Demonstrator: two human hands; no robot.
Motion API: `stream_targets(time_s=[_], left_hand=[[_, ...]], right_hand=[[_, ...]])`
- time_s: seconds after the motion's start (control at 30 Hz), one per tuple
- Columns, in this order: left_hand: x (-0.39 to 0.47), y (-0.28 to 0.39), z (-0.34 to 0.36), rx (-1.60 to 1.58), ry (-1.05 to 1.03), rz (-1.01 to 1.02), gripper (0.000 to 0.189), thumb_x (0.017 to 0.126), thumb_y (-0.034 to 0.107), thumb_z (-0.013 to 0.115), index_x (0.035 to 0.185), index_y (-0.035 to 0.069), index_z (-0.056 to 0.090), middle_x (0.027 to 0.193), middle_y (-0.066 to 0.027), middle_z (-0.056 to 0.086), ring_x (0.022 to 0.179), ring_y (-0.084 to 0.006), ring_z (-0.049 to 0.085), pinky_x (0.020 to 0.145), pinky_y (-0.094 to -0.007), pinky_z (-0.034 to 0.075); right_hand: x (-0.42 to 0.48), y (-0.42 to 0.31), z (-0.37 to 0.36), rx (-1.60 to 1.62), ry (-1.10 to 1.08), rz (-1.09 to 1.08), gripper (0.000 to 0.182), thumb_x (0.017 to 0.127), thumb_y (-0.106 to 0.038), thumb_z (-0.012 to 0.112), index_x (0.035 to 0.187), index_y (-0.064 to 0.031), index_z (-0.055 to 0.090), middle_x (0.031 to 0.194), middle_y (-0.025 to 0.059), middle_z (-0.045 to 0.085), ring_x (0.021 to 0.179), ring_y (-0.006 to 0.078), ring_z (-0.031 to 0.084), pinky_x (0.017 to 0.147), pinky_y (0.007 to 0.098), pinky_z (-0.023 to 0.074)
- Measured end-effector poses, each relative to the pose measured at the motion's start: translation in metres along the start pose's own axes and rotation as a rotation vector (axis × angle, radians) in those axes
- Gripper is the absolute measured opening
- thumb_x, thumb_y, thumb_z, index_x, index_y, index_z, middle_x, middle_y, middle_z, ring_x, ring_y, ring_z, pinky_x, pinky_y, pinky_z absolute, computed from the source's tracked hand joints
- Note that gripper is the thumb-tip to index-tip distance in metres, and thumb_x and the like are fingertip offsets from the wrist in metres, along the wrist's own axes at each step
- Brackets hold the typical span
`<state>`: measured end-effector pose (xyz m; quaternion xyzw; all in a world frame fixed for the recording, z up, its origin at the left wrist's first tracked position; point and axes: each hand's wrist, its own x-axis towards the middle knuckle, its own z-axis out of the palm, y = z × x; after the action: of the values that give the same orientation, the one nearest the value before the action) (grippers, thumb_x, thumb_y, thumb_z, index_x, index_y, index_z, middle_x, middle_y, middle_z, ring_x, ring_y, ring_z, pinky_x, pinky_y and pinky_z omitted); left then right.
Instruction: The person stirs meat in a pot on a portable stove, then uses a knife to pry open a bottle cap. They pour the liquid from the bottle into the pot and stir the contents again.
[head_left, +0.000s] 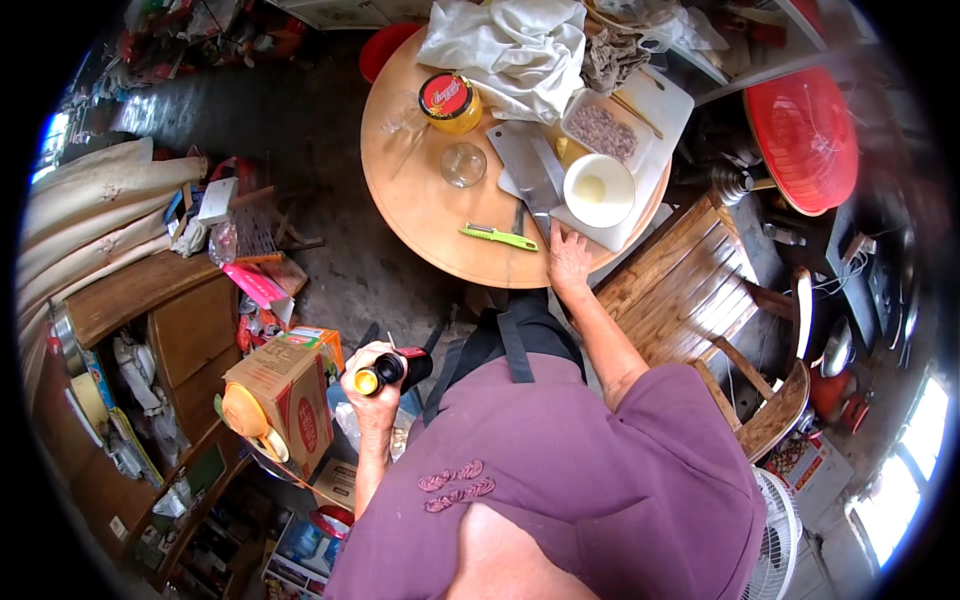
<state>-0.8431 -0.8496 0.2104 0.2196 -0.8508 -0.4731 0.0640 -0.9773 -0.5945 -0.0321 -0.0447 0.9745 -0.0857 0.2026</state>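
My left hand (370, 407) grips a dark bottle (415, 369) with a yellow cap or mouth (366, 381), held beside my body, left of the table. My right hand (569, 260) rests at the near edge of the round wooden table (420, 217), fingers apart. Its fingertips are by the white cutting board (600, 234) and close to the handle end of a cleaver (529, 161). On the board, just beyond those fingers, stands a white bowl (598, 190) with a little pale liquid inside. A green peeler (498, 236) lies to the hand's left.
A clear tray of chopped, purplish food (598, 131) sits behind the bowl, with chopsticks (637, 114) beside it. A red-lidded jar (450, 103), a glass (463, 165) and white cloth (510, 56) share the table. A wooden chair (682, 277) stands right; cardboard boxes (279, 401) stand left.
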Motion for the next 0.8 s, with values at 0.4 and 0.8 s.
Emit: stream_targets(time_s=[0.4, 0.8], left_hand=[[0.042, 0.015, 0.002, 0.006, 0.056, -0.037, 0.015, 0.062, 0.000, 0.070, 0.073, 0.001, 0.059, 0.076, -0.0083, 0.063, 0.081, -0.0247, 0.063, 0.080, -0.0353, 0.047], [0.071, -0.018, -0.036, -0.058, 0.043, -0.030, 0.016, 0.062, -0.002, 0.071, 0.071, 0.002, 0.058, 0.074, -0.0082, 0.063, 0.078, -0.0242, 0.063, 0.075, -0.0334, 0.047]], right_hand=[[0.012, 0.002, -0.003, 0.068, -0.140, -0.067, 0.070, 0.076, -0.004, 0.056, 0.139, -0.0095, 0.026, 0.113, 0.0217, 0.052, 0.103, 0.0390, 0.054, 0.074, 0.0456, 0.0527], [0.004, -0.037, -0.004, 0.048, 0.153, -0.293, 0.044, 0.075, -0.008, 0.054, 0.118, -0.0073, 0.050, 0.094, 0.0132, 0.051, 0.089, 0.0323, 0.050, 0.067, 0.0439, 0.0420]])
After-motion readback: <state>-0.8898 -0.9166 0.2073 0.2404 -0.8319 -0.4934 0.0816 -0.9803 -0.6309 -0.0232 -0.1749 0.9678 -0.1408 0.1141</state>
